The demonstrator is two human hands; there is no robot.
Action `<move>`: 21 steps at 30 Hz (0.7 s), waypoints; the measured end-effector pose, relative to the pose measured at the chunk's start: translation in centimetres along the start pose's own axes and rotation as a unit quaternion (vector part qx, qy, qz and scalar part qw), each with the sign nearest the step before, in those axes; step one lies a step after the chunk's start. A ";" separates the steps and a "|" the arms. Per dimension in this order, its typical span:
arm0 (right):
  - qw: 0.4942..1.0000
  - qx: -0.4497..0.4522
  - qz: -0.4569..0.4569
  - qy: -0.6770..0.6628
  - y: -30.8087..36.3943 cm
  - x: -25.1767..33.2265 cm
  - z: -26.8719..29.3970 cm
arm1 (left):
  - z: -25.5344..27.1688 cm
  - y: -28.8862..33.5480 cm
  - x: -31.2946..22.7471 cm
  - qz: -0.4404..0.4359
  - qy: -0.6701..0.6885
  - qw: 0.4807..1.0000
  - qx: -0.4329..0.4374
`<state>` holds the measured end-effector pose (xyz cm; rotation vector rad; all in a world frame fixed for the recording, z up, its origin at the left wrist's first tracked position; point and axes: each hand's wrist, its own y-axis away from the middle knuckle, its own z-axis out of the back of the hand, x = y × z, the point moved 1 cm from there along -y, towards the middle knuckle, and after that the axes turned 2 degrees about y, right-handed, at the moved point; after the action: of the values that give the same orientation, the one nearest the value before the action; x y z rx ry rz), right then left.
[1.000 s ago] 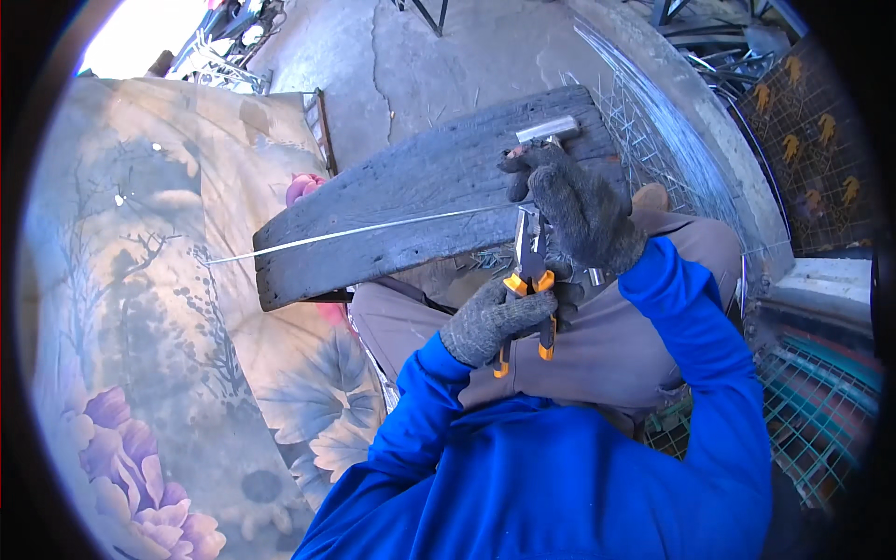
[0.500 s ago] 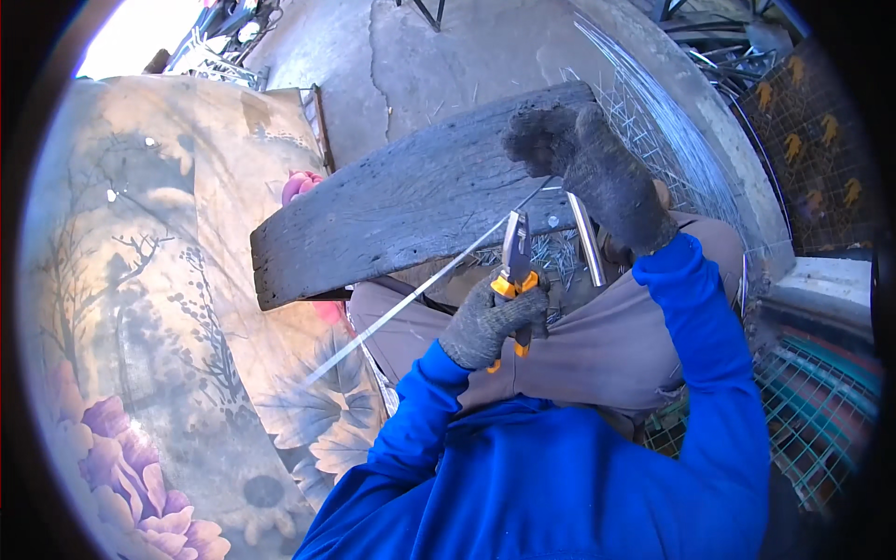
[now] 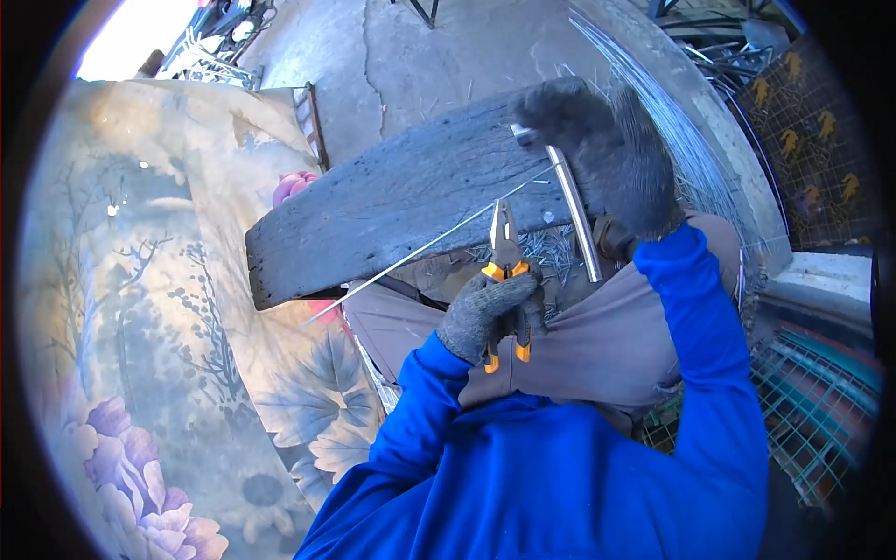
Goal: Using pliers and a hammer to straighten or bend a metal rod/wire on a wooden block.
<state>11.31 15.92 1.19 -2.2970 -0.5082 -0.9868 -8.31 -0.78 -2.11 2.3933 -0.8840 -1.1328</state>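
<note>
A weathered dark wooden plank [image 3: 373, 205] serves as a low bench, set at a slant above a grey concrete floor [image 3: 448, 56] with a crack running away from the plank's far edge. Toward the plank's right end, a short piece of metal [image 3: 540, 181] lies on the wood, near a small round shiny spot. A silvery metal bar [image 3: 573, 213] extends past the near edge, while a thin pale rod [image 3: 439, 237] slants over the surface; whether it touches the wood cannot be told. Below the plank's near edge, cut metal bits [image 3: 558, 250] litter the floor. Right of the plank lie long thin rods [image 3: 649, 89], loosely bundled.
</note>
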 end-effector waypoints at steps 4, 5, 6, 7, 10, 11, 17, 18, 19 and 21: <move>0.869 -0.067 0.015 0.490 0.7 2.1 0.5 | 1.1 0.4 0.2 0.002 -0.050 0.998 -0.027; 0.823 -0.053 -0.069 0.562 0.9 2.4 0.2 | 1.1 0.4 0.3 0.003 -0.050 0.998 -0.026; 0.821 -0.056 -0.069 0.563 1.2 2.2 0.8 | 0.6 0.3 0.1 0.006 -0.060 0.998 -0.032; 0.768 0.022 -0.001 0.640 1.4 1.4 1.5 | 0.4 0.4 0.0 0.009 -0.070 0.997 -0.041; 0.740 0.106 0.047 0.662 1.7 0.0 0.4 | 0.9 0.3 -0.1 0.018 -0.077 0.997 -0.011; 0.743 0.115 -0.054 0.657 1.1 0.3 -0.5 | 1.0 0.3 -0.2 0.019 -0.075 0.997 -0.013; 0.711 0.127 -0.094 0.685 0.6 -1.6 0.7 | 0.7 -0.3 -0.6 0.011 -0.103 0.995 -0.011; 0.710 0.117 -0.056 0.692 0.6 -2.0 0.6 | 1.2 -0.3 -0.6 -0.001 -0.103 0.994 -0.026; 0.710 0.118 -0.056 0.692 0.8 -2.4 0.4 | 1.6 -0.2 -0.7 -0.012 -0.104 0.994 -0.040; 0.703 0.089 0.026 0.705 1.0 -2.8 -0.4 | 2.0 -0.3 -0.9 -0.011 -0.091 0.995 -0.029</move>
<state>9.84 14.63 -1.01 -0.8089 0.1512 -2.1088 -10.18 -0.05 -3.05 2.2864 -0.8701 -1.3829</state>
